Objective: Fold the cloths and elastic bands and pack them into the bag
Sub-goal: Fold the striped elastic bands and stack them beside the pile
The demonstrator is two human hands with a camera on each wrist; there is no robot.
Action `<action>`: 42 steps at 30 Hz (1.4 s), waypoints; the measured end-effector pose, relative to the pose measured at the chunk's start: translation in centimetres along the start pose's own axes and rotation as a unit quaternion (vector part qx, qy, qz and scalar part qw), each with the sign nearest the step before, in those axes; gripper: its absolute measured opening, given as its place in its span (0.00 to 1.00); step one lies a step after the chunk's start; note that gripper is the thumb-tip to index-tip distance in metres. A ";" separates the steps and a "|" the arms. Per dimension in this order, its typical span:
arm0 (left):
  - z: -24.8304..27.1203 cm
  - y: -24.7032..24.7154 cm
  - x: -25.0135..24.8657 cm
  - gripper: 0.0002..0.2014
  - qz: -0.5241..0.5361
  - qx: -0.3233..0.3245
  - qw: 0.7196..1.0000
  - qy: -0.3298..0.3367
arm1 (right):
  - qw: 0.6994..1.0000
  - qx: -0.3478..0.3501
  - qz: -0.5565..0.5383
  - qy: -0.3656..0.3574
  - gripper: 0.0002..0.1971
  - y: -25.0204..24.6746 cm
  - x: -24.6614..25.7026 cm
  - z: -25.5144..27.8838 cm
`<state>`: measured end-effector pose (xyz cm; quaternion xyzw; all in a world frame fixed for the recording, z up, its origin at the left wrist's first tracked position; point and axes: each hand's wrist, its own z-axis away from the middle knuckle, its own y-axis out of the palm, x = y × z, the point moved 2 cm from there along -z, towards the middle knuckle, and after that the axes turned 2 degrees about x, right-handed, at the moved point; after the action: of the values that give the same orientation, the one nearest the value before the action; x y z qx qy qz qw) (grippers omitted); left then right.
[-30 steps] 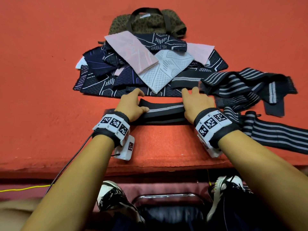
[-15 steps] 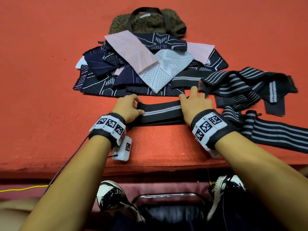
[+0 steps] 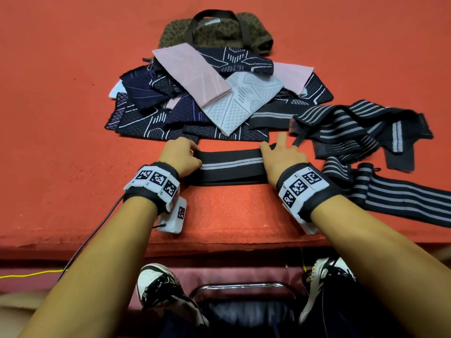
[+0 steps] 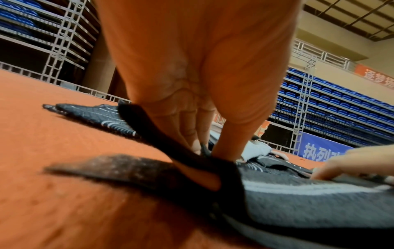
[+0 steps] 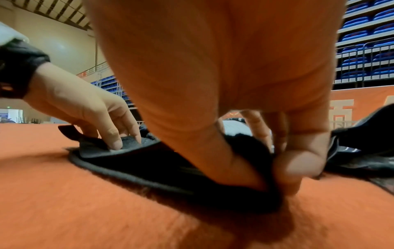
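Observation:
A folded black elastic band (image 3: 231, 167) with one grey stripe lies on the orange table near its front edge. My left hand (image 3: 192, 154) pinches the band's left end (image 4: 213, 168) between thumb and curled fingers. My right hand (image 3: 273, 152) holds the right end, and the fold (image 5: 275, 171) sits between its thumb and one finger while the other fingers stretch forward. Behind the band is a pile of patterned cloths (image 3: 207, 101) in navy, pink and white. The brown leopard-print bag (image 3: 214, 30) lies behind the pile.
Loose striped elastic bands (image 3: 353, 128) lie in a heap at the right, and another one (image 3: 390, 193) stretches to the right edge. The table's front edge (image 3: 219, 245) is just under my wrists. Bare orange cloth (image 3: 61, 118) spreads to the left.
My left hand went from lying flat on the band to curling round its left end and shifted slightly left. The right hand stayed at the right end.

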<state>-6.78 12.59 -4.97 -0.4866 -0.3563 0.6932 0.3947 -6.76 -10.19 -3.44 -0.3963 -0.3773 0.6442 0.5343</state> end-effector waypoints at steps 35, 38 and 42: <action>0.8 -1.7 2.0 0.13 -0.007 0.091 0.995 -0.037 | 0.975 0.094 0.004 -0.202 0.39 1.6 8.1 2.5; 0.9 -2.0 1.3 0.12 -0.006 0.075 0.997 -0.027 | 0.974 0.084 0.011 -0.209 0.38 1.9 7.9 2.6; 1.2 -2.3 -0.4 0.09 0.020 0.043 0.999 0.002 | 0.970 0.084 0.017 -0.227 0.35 2.0 7.5 2.5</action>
<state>-7.35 13.13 -2.47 -0.4776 -0.3156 0.7143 0.4026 -10.68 -3.24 -5.02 -0.1997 -0.4267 0.7557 0.4549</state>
